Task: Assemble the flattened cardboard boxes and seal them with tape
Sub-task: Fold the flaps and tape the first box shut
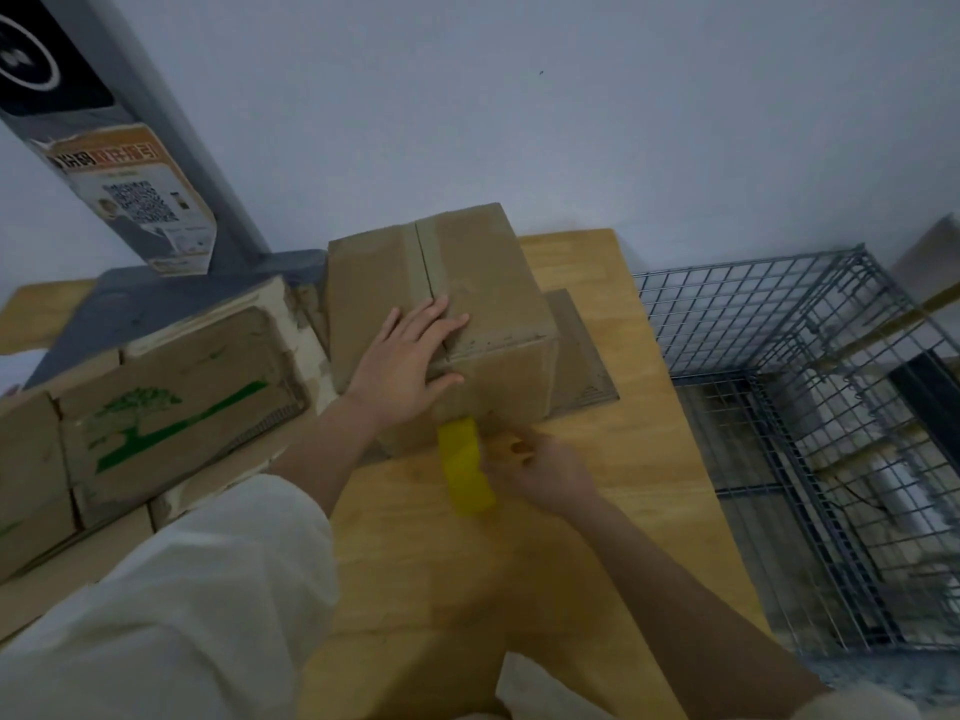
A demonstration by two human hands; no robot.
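Observation:
An assembled brown cardboard box [488, 283] stands on the wooden table [613, 459], with a strip of tape along the seam of its top flaps. My left hand [410, 356] lies flat with straight fingers on the near end of the top, over the seam. My right hand [540, 472] grips a yellow tape roll [465, 467] low against the box's near side face. A flattened cardboard piece [584, 350] lies under the box to the right.
A stack of printed cardboard boxes with green tree marks [156, 407] fills the left side. A grey post with a paper notice [140, 200] rises behind them. A wire cage [810, 423] stands right of the table.

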